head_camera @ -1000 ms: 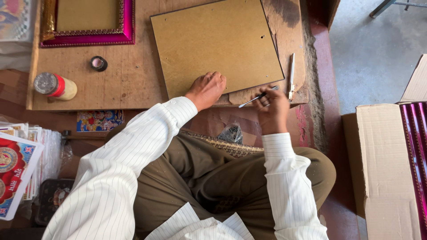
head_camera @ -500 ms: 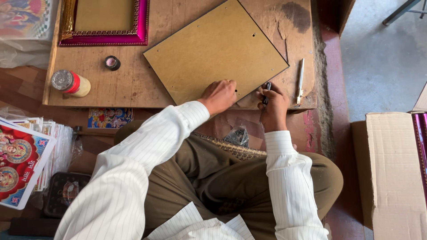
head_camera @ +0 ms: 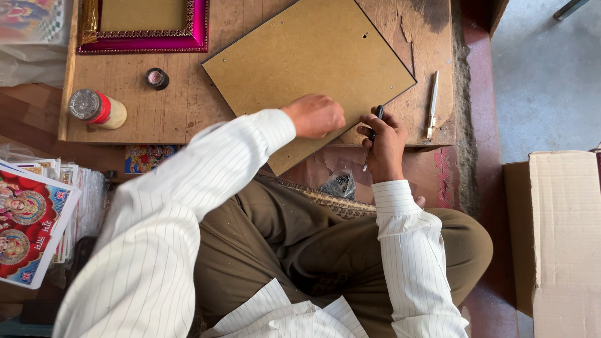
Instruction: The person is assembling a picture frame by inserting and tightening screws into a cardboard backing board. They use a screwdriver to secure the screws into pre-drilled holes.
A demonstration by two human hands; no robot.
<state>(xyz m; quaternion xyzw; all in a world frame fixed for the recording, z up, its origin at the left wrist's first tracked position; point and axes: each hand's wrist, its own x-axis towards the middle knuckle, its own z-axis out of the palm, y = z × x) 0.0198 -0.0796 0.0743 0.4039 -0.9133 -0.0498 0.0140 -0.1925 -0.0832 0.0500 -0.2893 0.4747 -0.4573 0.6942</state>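
Observation:
I sit cross-legged at a low wooden board [head_camera: 169,100]. A brown backing board [head_camera: 300,56] lies tilted on it, with one corner hanging over the near edge. My left hand [head_camera: 315,115] presses down on the board's near edge with fingers curled. My right hand [head_camera: 382,145], just right of it at the board's edge, grips a thin dark tool [head_camera: 373,133] that points down toward me. A small clear bag of dark bits [head_camera: 339,185] rests by my knee, below both hands.
A white pen-like tool [head_camera: 432,103] lies at the wooden board's right edge. A pink and gold picture frame [head_camera: 143,28], a small round lid [head_camera: 156,78] and a red-capped bottle [head_camera: 97,109] sit to the left. Printed pictures [head_camera: 28,219] are stacked left; a cardboard box [head_camera: 560,238] stands right.
The backing board has been turned further, so a corner overhangs the near edge. My right hand has brought the tool upright against the board's edge. My left hand slid right along it.

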